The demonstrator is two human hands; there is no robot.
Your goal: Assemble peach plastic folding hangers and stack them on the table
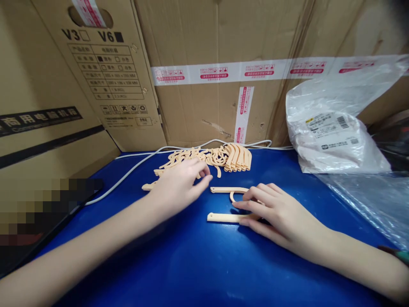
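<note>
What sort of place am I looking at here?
Probably a makeshift workspace in a storage area: cardboard boxes stand left of and behind a blue tabletop, which holds a pile of pale pieces and a labelled plastic package.

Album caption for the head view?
Right hand touching a beige strip, left hand near piled beige pieces, over a blue surface.

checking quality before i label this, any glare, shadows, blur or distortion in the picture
Head view: glare streaks on the clear plastic sheet; soft shadow on the blue tabletop beneath the right hand; dark blurred smudge at top right; blocky pixelation at lower left; wide-angle stretching towards the edges.
</note>
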